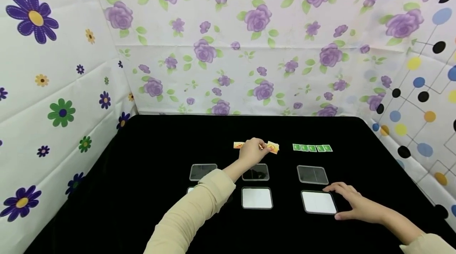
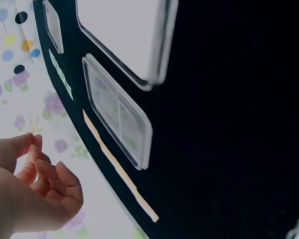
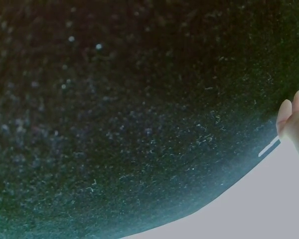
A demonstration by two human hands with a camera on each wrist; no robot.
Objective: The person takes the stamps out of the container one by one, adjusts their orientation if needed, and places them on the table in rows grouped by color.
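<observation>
My left hand (image 1: 251,152) reaches over the row of orange-and-yellow cards (image 1: 238,145) and covers its middle. Its thumb and index finger pinch a small card (image 1: 273,148) at the row's right end; the left wrist view shows that card (image 2: 35,124) edge-on, raised from the table. My right hand (image 1: 356,204) lies at the right end of a white rectangular case (image 1: 318,202), thumb and index finger spread to its two right corners. In the right wrist view only a few fingertips (image 3: 285,115) show at the edge.
Behind the white case lies a clear case (image 1: 312,175), and farther back a row of green cards (image 1: 312,148). Another white case (image 1: 257,198) and clear case (image 1: 255,172) lie mid-table. The left sleeve partly hides a third pair. Black cloth (image 1: 124,159) covers the table.
</observation>
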